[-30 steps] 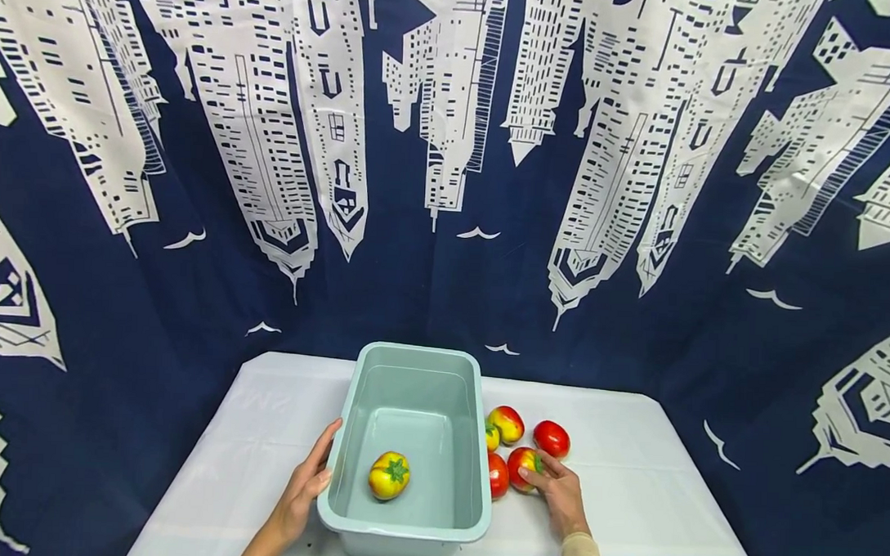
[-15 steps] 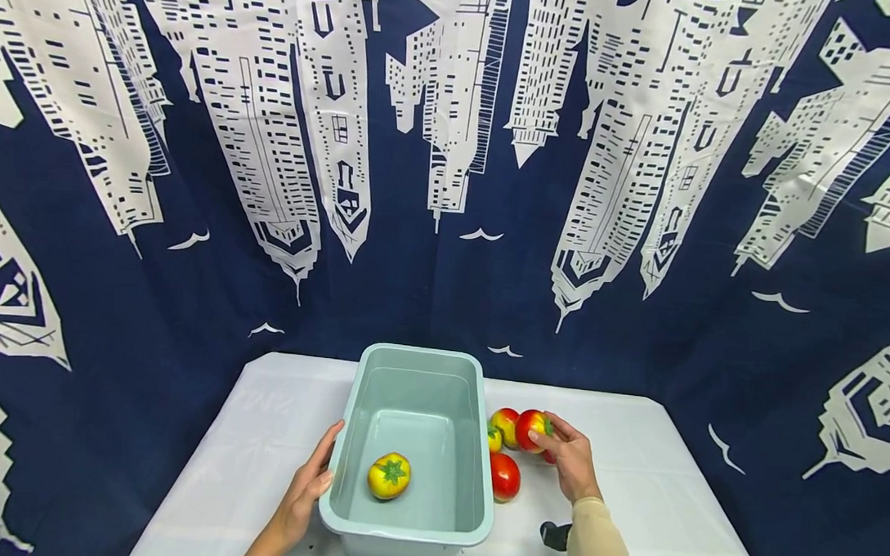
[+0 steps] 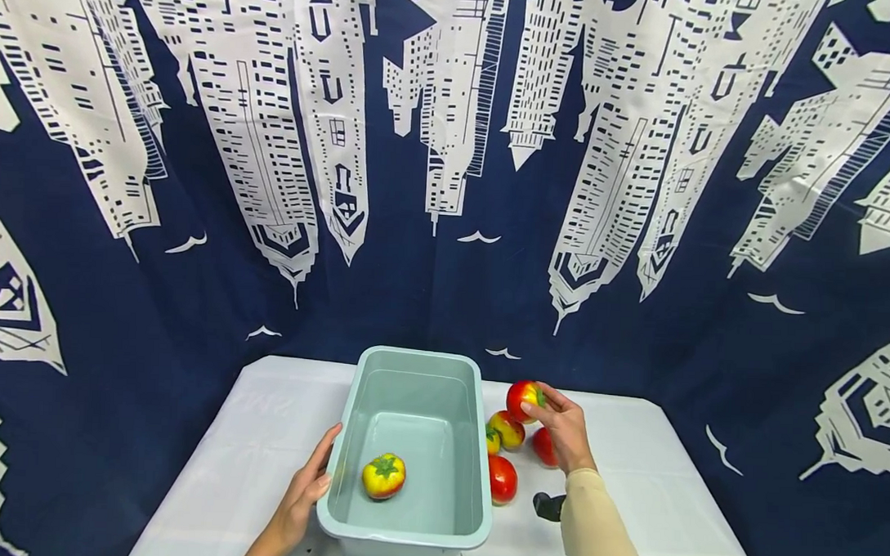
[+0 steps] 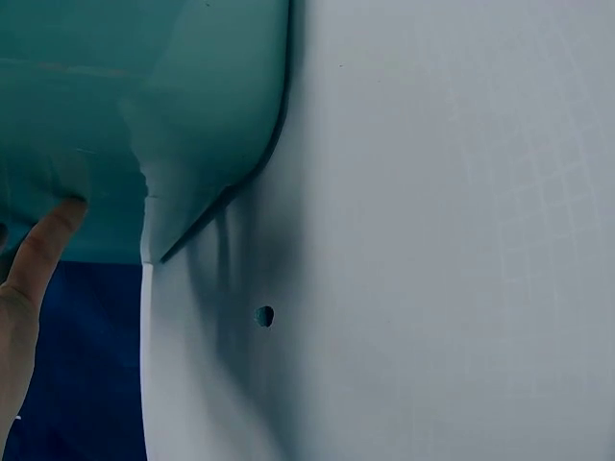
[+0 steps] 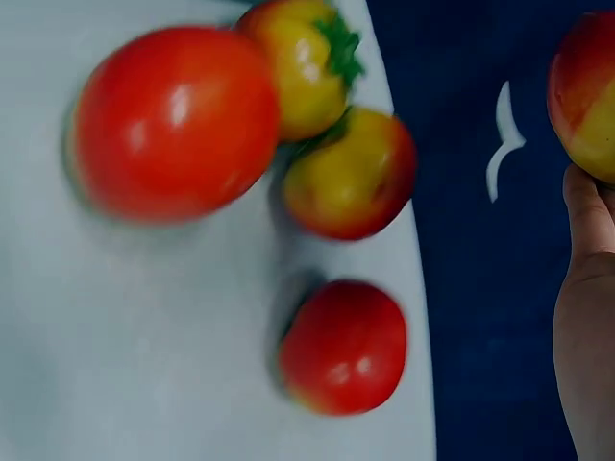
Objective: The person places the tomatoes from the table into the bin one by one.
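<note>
Right fingers [image 3: 560, 398] pinch glossy round tomato [image 3: 522, 401]; smooth tub [image 3: 428, 445].

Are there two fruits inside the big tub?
No, just one yellow and red fruit is lying inside the tub.

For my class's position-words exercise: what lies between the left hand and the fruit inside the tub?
In the head view, the tub's side wall stands between the left hand and the fruit.
</note>
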{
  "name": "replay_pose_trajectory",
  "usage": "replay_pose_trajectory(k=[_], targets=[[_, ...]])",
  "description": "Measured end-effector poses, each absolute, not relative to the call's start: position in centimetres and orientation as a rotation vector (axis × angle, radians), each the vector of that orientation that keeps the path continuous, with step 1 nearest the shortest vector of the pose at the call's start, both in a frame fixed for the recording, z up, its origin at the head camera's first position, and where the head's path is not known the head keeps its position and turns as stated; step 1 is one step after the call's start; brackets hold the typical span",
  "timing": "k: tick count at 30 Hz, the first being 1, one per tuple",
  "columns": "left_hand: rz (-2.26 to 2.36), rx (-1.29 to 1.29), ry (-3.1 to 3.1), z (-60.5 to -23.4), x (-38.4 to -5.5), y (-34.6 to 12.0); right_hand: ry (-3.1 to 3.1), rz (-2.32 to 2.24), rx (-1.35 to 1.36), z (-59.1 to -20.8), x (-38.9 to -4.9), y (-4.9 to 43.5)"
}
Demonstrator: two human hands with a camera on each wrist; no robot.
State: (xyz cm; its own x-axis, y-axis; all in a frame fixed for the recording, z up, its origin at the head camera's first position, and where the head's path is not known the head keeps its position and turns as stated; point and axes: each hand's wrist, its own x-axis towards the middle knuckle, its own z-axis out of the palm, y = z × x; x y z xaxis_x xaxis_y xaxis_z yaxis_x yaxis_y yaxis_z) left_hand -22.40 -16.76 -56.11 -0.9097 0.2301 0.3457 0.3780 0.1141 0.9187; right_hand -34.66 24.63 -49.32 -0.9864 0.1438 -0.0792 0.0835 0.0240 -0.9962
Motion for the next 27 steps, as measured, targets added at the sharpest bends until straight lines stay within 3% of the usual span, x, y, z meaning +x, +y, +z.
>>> replay_pose_trajectory(k=[15,23,27], targets=[[-1.906,-0.536,-2.276,-56.1,-22.2,-16.9,-2.087,2.282,-0.004,-44.2,-36.1,18.6],[-1.878,-0.679,-2.253,-56.2,-22.4,-17.1,-2.163,2.227,0.09,-43.2,-36.4,16.2],[-1.895,-0.59,-2.279,-56.2,-22.4,-16.9,-2.247,2.175,0.147,-43.0,-36.1,15.0]])
